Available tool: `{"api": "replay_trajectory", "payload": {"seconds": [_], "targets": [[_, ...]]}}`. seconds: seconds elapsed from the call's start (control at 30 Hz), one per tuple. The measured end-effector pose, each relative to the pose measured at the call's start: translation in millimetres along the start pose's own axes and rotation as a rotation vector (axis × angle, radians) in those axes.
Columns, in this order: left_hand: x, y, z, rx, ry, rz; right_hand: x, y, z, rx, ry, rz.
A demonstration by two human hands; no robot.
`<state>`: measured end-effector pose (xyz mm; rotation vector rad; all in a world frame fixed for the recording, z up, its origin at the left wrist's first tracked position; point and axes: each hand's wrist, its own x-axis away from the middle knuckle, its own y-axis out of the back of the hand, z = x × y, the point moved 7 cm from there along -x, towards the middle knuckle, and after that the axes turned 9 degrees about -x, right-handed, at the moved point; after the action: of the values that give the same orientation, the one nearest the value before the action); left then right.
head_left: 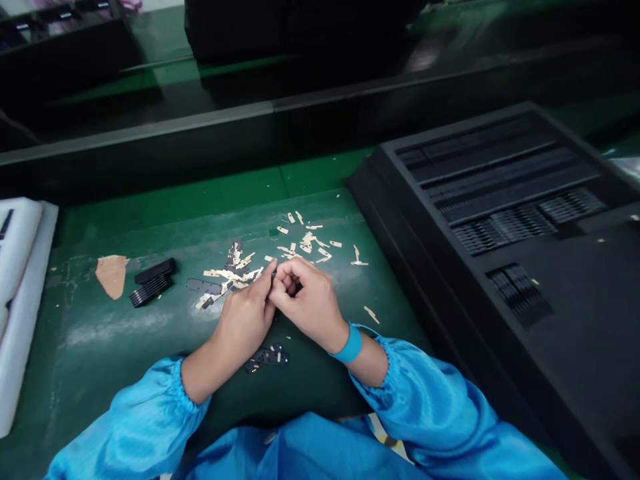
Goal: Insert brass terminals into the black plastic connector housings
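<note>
Sitting at my right, a big black tray [525, 220] fills the green table [125, 333]. Nearer the middle, my left hand [245, 317] and right hand [307, 300] press together, fingertips pinching one small dark part [274, 275] between them, tan paper scraps [305, 243] scattered just beyond.

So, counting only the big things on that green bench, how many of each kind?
Large black moulded plastic trays: 1
White foam slabs: 1
Stacks of flat black plastic strips: 1
Torn tan paper patches: 1
Total: 4
</note>
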<state>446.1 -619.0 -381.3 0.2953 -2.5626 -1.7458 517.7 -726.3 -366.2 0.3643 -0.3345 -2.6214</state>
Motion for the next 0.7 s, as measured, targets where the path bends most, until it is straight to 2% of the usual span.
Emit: {"api": "replay_trajectory", "payload": {"seconds": [0.07, 0.17, 0.27, 0.37, 0.57, 0.7], "targets": [[-1.5, 5.8, -1.7, 0.026, -0.010, -0.027, -1.4, -0.2, -4.3, -0.022, -0.040, 0.004], [-5.3, 14.2, -1.7, 0.177, 0.023, -0.045, -4.7, 1.8, -9.8, -0.038, -0.080, 0.018], [-8.9, 11.1, 4.0, 0.476, 0.138, 0.011, -7.6, 2.7, -16.6, -0.151, -0.142, 0.046], [-10.5, 3.1, 8.5, 0.717, 0.232, 0.060, -8.0, 3.1, -23.0, -0.345, -0.206, 0.021], [-9.0, 2.1, 9.9, 0.596, 0.221, 0.059, -6.2, -5.5, -30.8, -0.434, -0.225, 0.058], [-6.9, 0.7, 9.3, 0.669, 0.233, 0.075, -6.5, -8.7, -37.6, -0.541, -0.259, 0.087]]}}
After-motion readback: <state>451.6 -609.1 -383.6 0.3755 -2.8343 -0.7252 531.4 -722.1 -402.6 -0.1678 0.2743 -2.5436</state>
